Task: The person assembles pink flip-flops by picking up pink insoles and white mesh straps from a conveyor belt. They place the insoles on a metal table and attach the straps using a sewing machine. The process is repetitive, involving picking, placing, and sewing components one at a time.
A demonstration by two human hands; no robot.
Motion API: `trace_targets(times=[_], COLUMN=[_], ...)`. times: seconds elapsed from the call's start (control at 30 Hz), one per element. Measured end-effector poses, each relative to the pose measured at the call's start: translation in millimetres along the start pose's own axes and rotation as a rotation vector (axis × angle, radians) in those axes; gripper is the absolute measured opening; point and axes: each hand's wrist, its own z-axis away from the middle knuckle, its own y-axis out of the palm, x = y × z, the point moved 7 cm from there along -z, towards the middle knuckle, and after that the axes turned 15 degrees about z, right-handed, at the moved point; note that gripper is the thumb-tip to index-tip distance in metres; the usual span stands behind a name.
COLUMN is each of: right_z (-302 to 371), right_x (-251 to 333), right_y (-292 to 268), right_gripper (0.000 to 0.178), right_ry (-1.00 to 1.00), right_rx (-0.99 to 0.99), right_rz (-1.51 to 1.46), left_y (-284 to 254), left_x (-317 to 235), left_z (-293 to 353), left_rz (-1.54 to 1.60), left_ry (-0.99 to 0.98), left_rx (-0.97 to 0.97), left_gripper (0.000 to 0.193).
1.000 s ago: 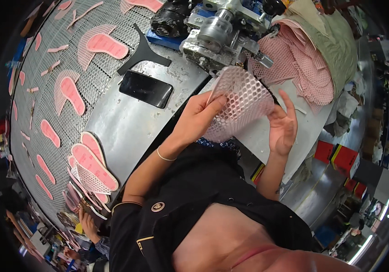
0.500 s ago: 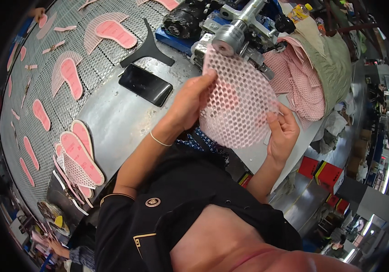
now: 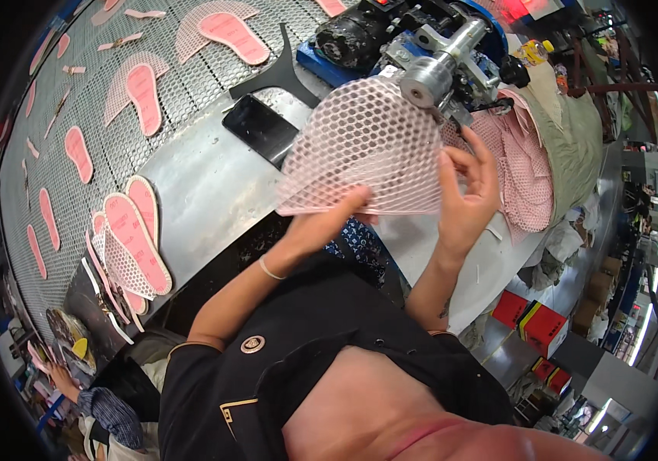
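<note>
"What are the fingers doing?"

"The left hand (image 3: 318,226) pinches a mesh piece (image 3: 371,142) at its straight lower edge, thumb on top. The right hand (image 3: 465,201) has its fingers loosely curled at the right edge; whether they grip it, one cannot tell."

"How does the mesh look?"

"Pale pink and see-through, honeycombed with holes, rounded above like a half-disc, the pattern denser toward the bottom."

"And where is it?"

"In front of the person, near a metal roller (image 3: 427,81), with a black phone (image 3: 258,127) to its left and piled pink mesh (image 3: 527,169) to its right."
</note>
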Motion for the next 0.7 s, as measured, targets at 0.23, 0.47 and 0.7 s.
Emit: trace_targets(times=[0.23, 0.47, 0.7], right_z=[5, 40, 73], right_x=[-1, 50, 67], right_y=[-19, 26, 87], right_gripper=[0.027, 0.016, 0.050], right_ry=[-0.010, -0.392, -0.303], right_rx=[-0.180, -0.002, 0.425], right_rz=[0.043, 0.108, -0.297], left_y=[29, 2, -10], left_x=[22, 15, -72], left_z=[-16, -30, 56], left_rz=[0.114, 0.561, -1.541], left_ry=[0.012, -0.102, 1.048], left_rx=[0.108, 0.110, -0.177], left_gripper=[0.065, 0.052, 0.010])
